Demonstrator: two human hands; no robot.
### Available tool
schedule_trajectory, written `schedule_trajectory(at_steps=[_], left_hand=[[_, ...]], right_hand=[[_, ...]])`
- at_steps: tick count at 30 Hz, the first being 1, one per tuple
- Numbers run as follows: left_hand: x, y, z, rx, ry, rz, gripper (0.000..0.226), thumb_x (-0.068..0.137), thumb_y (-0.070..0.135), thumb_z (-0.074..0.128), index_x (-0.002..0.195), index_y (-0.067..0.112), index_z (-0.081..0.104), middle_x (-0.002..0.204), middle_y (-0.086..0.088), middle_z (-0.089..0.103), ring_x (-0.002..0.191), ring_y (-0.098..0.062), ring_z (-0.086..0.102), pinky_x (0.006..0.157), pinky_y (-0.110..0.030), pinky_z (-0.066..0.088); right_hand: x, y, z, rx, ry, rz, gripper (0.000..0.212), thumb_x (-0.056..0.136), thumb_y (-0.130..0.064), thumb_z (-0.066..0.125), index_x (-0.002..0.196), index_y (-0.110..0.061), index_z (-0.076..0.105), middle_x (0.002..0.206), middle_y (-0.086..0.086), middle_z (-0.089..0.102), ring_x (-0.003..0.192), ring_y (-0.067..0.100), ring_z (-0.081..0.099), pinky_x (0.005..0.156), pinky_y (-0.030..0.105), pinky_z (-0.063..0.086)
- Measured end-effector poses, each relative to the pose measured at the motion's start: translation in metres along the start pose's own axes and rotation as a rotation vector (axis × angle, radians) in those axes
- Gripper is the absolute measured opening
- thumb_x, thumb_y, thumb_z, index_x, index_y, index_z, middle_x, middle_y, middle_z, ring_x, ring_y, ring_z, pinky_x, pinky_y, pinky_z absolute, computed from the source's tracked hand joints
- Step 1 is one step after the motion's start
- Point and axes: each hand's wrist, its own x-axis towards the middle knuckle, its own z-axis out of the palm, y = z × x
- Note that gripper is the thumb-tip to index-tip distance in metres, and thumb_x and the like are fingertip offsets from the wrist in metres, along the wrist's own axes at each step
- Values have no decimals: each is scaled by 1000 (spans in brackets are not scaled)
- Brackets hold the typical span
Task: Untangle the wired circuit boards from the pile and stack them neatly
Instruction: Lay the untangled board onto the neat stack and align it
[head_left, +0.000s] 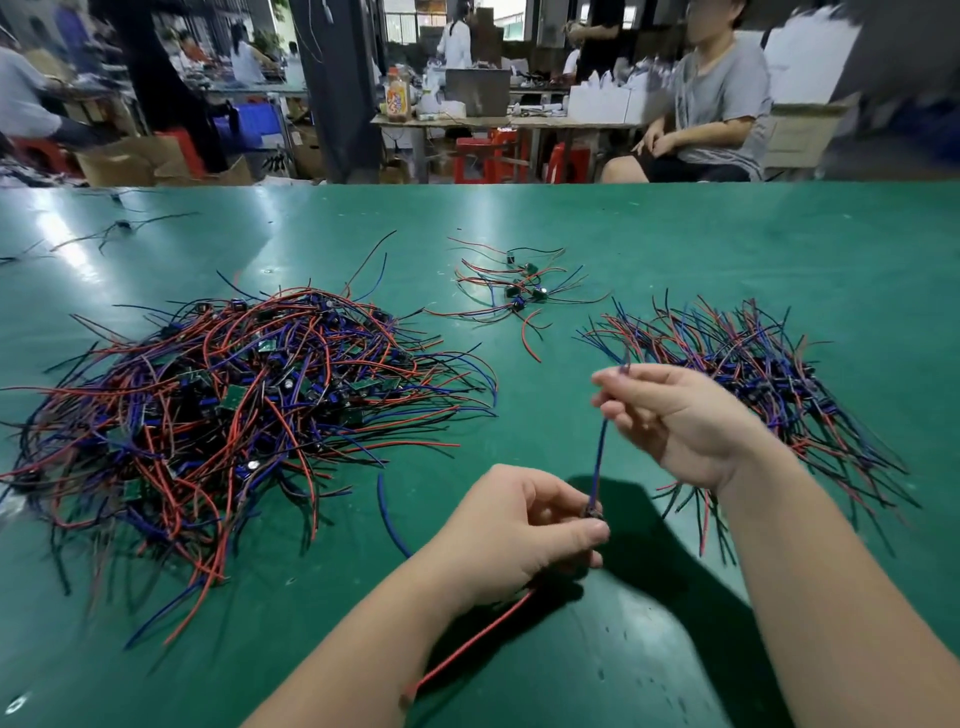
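A big tangled pile (228, 395) of small green circuit boards with red, blue and black wires lies on the left of the green table (675, 249). A sorted stack (753, 358) with wires fanned out lies on the right. My left hand (514, 535) pinches a small dark board (593, 512) above the table near the front centre; a red wire (467, 647) trails down from under this hand. My right hand (680, 415) pinches the upper end of that board's blue wire (600, 452), pulled taut between both hands.
A small loose group of wired boards (519, 288) lies at the table's centre back. A few stray wires (119, 228) sit at the far left. A seated person (711, 98) and benches with boxes stand beyond the far edge.
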Motion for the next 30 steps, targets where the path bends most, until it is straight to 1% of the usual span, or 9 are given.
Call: schedule_trajectory(at_steps=[8,13,18,21,23,25,27,28,30], left_hand=[[0,2,-1,52,-59,27,6,87,6,65,89,12,64,87,-5,74,72,-16,70,74,-29,55],[1,0,-5,180,5,70,7,85,11,71,88,17,68,94,-8,75,83,-11,69,80,-20,52],[5,-1,-8,286,101,57,6,85,13,71,91,14,69,91,-6,75,81,-15,70,81,-29,55],[3,-1,-6,335,86,50,5,86,17,69,89,20,67,92,-2,75,90,-17,71,89,-34,54],[2,0,-7,325,72,38,3,89,18,66,91,20,65,93,-1,75,84,-8,70,81,-26,54],[0,7,-8,158,36,18,3,93,15,60,92,16,63,93,-2,75,61,1,60,61,-13,47],[0,17,-9,-205,23,5,4,92,12,57,91,13,61,90,-10,75,50,0,49,52,-11,41],[0,23,-10,-419,22,0,6,87,13,58,93,11,59,87,-12,74,49,-1,50,52,-11,44],[0,29,-14,-729,26,16,38,75,18,61,110,3,57,84,-10,74,53,-4,59,56,-15,52]], right_hand=[[10,-4,-13,211,200,-150,10,74,-5,69,72,-10,60,62,7,69,49,7,63,42,12,47],[10,-4,-16,178,208,-112,18,65,-15,71,74,-13,56,56,-2,60,46,5,57,40,12,43],[9,-6,-18,371,213,-7,12,84,-11,65,73,-6,61,58,-1,62,50,3,62,42,11,47],[7,-6,-12,604,149,79,18,61,-2,71,73,-3,59,56,2,62,47,5,63,39,12,46],[8,-4,-10,667,127,97,30,50,0,74,75,-4,58,54,3,62,46,7,64,39,13,47],[9,-2,-11,625,136,102,10,73,-8,68,77,-5,59,58,4,64,49,7,65,40,13,48],[11,3,-12,513,91,116,22,94,-25,52,85,-8,64,67,7,67,48,6,63,39,12,47],[11,7,-11,419,78,120,24,96,-28,49,90,-10,65,72,9,68,45,5,60,37,12,45],[8,17,-5,135,41,119,16,93,-23,55,97,-13,66,82,10,68,42,6,54,34,13,41]])
